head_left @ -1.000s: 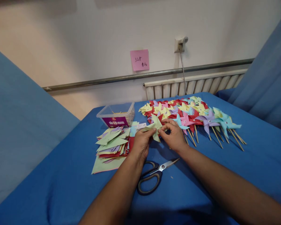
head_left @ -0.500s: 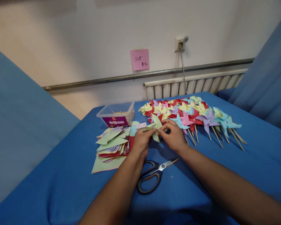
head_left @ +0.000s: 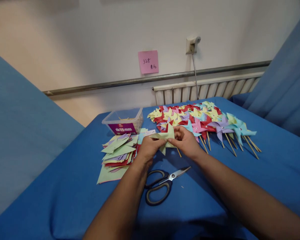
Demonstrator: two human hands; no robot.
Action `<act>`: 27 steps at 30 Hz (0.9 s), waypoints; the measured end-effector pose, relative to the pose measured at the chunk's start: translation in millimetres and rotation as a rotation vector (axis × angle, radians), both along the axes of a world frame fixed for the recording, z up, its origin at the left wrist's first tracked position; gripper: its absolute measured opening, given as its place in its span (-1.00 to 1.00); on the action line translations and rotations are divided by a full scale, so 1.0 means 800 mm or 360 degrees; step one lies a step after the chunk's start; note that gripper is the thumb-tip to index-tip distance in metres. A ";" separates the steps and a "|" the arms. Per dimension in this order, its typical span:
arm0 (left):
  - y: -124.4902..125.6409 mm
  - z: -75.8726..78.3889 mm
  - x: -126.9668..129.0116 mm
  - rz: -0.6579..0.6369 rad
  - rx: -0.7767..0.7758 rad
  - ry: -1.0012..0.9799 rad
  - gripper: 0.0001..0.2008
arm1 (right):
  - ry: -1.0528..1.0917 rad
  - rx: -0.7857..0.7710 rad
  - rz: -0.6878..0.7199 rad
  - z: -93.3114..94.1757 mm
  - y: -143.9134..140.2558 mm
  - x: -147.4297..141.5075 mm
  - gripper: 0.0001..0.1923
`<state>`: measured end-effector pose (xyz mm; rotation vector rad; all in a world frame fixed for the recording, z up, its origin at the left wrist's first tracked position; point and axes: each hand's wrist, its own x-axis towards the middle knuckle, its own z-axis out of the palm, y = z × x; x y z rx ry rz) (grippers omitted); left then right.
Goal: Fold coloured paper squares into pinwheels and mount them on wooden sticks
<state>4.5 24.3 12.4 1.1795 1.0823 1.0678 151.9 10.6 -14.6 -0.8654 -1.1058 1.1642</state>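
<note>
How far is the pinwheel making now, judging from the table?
Done: a large pile of finished pinwheels on sticks lies at the far right of the table. In hand: the left hand and right hand together hold one light green pinwheel, with a stick showing under it. Left: a stack of cut paper squares waits beside the left hand. The scissors lie unused.

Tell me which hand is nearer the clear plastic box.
Left. The left hand is just in front of the clear plastic box; the right hand is farther right, beside the finished pinwheels.
</note>
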 end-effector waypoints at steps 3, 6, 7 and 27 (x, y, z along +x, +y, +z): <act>-0.001 -0.002 0.001 0.0027 -0.0087 -0.0051 -0.78 | 0.0119 -0.0067 -0.0022 0.000 -0.002 -0.004 -0.58; -0.001 -0.009 0.007 0.0073 -0.0128 -0.0218 -0.77 | 0.0288 -0.0127 -0.0130 -0.002 -0.003 -0.010 -0.56; -0.001 -0.012 0.009 0.0068 -0.0132 -0.0267 -0.76 | 0.0337 -0.0136 -0.0160 -0.003 -0.003 -0.012 -0.55; 0.019 0.010 -0.022 0.0458 0.0012 -0.0410 -0.76 | -0.0334 0.0100 -0.0276 -0.036 -0.003 -0.028 -0.80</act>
